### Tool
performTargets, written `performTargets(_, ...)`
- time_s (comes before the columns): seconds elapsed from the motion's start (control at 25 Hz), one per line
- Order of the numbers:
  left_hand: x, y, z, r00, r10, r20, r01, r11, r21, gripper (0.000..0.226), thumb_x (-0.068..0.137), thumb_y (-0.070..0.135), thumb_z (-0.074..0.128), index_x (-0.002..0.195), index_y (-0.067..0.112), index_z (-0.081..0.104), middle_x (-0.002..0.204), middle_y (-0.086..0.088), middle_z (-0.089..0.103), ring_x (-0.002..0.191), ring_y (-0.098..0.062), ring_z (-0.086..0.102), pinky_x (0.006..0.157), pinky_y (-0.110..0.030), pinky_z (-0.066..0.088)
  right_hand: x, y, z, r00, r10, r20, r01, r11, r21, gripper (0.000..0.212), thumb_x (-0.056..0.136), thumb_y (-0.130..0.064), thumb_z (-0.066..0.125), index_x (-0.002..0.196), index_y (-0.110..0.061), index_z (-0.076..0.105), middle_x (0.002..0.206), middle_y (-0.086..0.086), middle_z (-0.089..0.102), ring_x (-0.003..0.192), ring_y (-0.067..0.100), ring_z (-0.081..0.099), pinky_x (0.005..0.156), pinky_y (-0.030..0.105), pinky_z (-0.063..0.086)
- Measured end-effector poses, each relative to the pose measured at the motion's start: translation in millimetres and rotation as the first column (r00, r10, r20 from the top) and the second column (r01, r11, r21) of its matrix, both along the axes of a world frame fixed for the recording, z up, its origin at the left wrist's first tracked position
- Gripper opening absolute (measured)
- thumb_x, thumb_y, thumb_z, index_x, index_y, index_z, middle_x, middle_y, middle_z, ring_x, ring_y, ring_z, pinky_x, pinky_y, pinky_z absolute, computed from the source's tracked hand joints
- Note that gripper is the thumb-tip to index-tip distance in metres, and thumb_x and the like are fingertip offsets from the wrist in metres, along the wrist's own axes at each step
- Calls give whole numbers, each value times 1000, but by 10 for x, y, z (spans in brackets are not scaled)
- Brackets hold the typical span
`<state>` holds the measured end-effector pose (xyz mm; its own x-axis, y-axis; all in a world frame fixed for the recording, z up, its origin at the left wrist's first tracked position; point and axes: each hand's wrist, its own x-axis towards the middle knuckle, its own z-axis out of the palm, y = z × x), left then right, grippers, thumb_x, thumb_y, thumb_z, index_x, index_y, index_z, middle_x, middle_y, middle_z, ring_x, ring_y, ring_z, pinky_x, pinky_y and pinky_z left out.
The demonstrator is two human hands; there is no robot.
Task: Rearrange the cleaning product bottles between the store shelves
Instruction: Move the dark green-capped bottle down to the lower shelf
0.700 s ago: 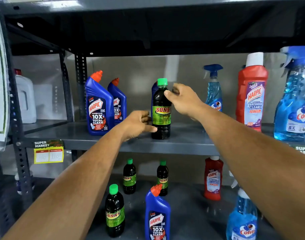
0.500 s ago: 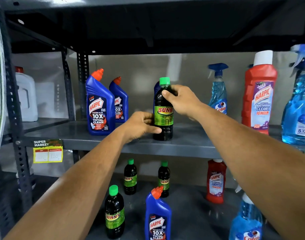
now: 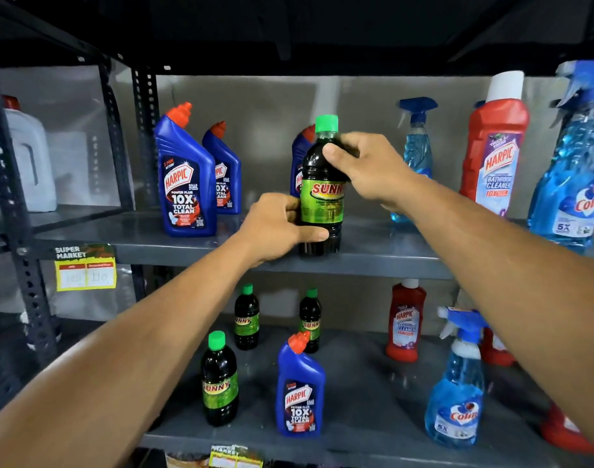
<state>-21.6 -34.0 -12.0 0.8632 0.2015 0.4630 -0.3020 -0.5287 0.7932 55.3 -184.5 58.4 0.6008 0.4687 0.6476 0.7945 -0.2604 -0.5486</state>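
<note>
A dark Sunny bottle (image 3: 322, 204) with a green cap stands at the front edge of the upper shelf (image 3: 373, 261). My right hand (image 3: 366, 167) grips its shoulder just under the cap. My left hand (image 3: 278, 228) wraps its lower body from the left, thumb across the front. Two blue Harpic bottles (image 3: 185, 184) stand to the left on the same shelf, and a third is partly hidden behind the Sunny bottle. A blue spray bottle (image 3: 417, 143), a red Harpic bottle (image 3: 494, 157) and a Colin spray bottle (image 3: 575, 163) stand to the right.
The lower shelf (image 3: 373, 393) holds three Sunny bottles (image 3: 219, 380), a blue Harpic bottle (image 3: 300, 390), a red Harpic bottle (image 3: 405, 322) and a Colin spray bottle (image 3: 457, 383). A white jug (image 3: 29, 157) sits in the left bay behind a perforated upright (image 3: 15, 211).
My right hand closed around the Sunny bottle's shoulder and my left hand closed on its lower body. The bottle stays at the shelf's front edge. The view moved closer.
</note>
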Motion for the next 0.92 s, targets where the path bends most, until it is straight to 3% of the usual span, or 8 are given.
performTargets(0.12,-284,-203,-111,996,43,80,-43,999,6,37,61,12,89,92,23,72,96,1,78,92,-9,73,91,-34,57,-365,-249,-86,995,47,88,-49,998,25,33,84,-42,54,106,-21,65,104,1,71,99,17,65,91,48,52)
performTargets(0.24,-446,-412,-548,999,-12,42,16,996,-91,39,57,11,90,89,21,72,92,2,79,90,-11,74,89,-37,58,-654,-488,-445,990,87,112,-90,996,18,30,85,-38,54,109,-22,63,106,1,71,100,16,65,91,47,51)
performTargets(0.44,-317,-749,-1793,993,-82,-80,65,977,-202,45,52,15,85,92,31,71,97,-2,79,96,-21,74,90,-49,58,-555,-834,-1570,996,27,-86,-36,994,-99,33,78,-50,54,107,-34,56,110,2,69,104,22,64,92,53,48)
performTargets(0.56,-107,-921,-2428,985,-44,-168,18,988,-153,43,54,22,79,95,30,67,93,2,79,90,-18,74,86,-43,59,-334,-917,-2209,963,9,-270,-33,996,-85,24,77,-43,57,101,-46,56,111,2,69,106,19,64,94,52,48)
performTargets(0.68,80,-1045,-2816,965,47,-258,-41,999,26,40,64,18,77,102,18,64,96,-4,78,88,-23,72,77,-25,54,-87,-930,-2699,928,-16,-372,-16,996,-83,23,79,-35,59,101,-39,55,109,6,68,105,21,64,95,52,48)
performTargets(0.92,356,-1099,-3298,928,156,-339,-133,987,90,54,71,14,68,123,15,55,112,-5,74,105,-25,67,84,-26,50,347,-840,-3424,880,-82,-467,8,988,-157,41,77,-39,57,115,-29,49,112,1,64,109,15,60,99,48,45)
